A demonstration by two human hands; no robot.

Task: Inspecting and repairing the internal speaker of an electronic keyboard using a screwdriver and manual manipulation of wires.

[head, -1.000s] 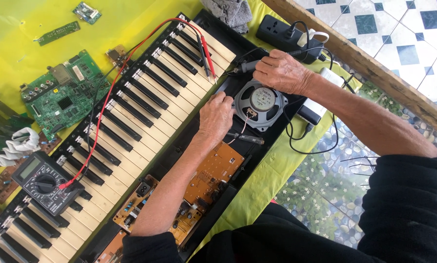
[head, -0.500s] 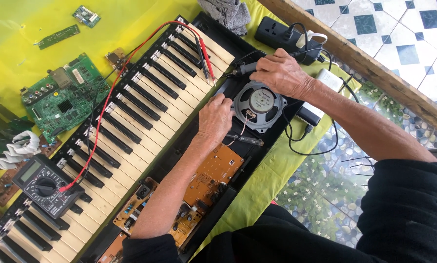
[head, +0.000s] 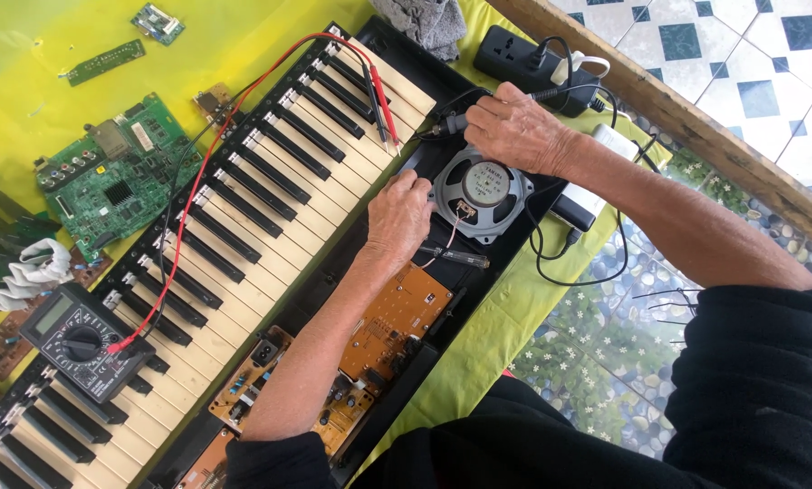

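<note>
An opened electronic keyboard (head: pixel 243 226) lies diagonally on a yellow cloth. A round grey speaker (head: pixel 480 193) sits in its black casing. My left hand (head: pixel 398 215) rests at the speaker's left edge, fingers curled against the casing. My right hand (head: pixel 514 131) is above the speaker, closed around a black pen-shaped tool (head: pixel 451 123) with a cord, its tip pointing left toward the keys. An orange circuit board (head: pixel 397 321) lies below my left wrist.
A multimeter (head: pixel 75 340) sits on the low keys, its red and black probes (head: pixel 383 104) lying across the high keys. Green circuit boards (head: pixel 107 181) lie on the yellow cloth at left. A black power strip (head: pixel 523 54) and a wooden rail (head: pixel 696 118) are at upper right.
Both hands stay at the speaker, shifting only slightly. The view has drifted a little.
</note>
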